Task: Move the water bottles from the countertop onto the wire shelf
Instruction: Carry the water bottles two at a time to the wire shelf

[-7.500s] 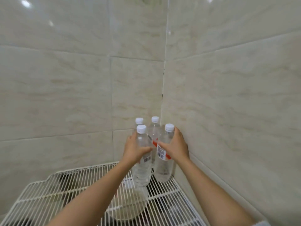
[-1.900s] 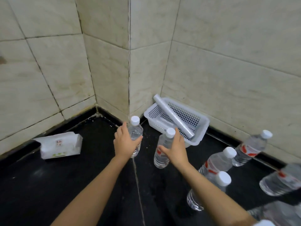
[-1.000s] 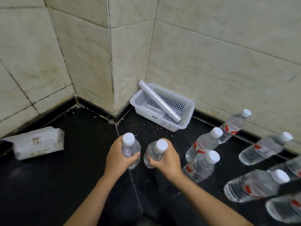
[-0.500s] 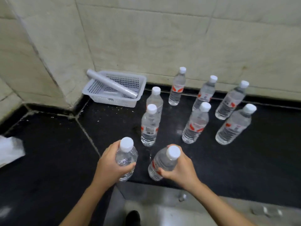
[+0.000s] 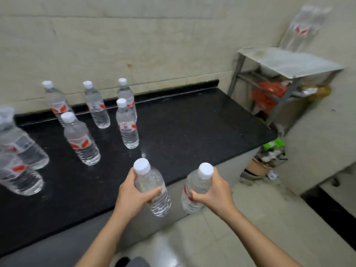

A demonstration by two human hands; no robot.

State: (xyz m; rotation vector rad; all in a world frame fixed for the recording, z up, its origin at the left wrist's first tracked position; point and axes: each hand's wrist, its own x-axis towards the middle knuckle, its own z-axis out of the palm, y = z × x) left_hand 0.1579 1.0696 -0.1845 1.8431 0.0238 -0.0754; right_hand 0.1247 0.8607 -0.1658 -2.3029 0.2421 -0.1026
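My left hand [image 5: 133,197] grips a clear water bottle [image 5: 154,191] with a white cap, held just past the front edge of the black countertop [image 5: 183,128]. My right hand [image 5: 213,191] grips a second water bottle [image 5: 192,197] with a red label, out over the floor. Several more capped bottles stand on the countertop to the left, among them one in the middle [image 5: 127,126] and one nearer the front [image 5: 81,139]. The wire shelf [image 5: 289,60] stands at the upper right with blurred bottles [image 5: 306,27] on its top.
A tiled wall runs behind the countertop. Below the shelf's top tier sit a red item [image 5: 267,93] and clutter, with a pot [image 5: 258,166] and green packaging on the floor beside the counter's end. Pale tiled floor [image 5: 250,218] lies under my right arm.
My view has swung right, away from the white basket in the corner, to the counter's end and the shelf. Both hands have carried their bottles off the countertop's front edge.
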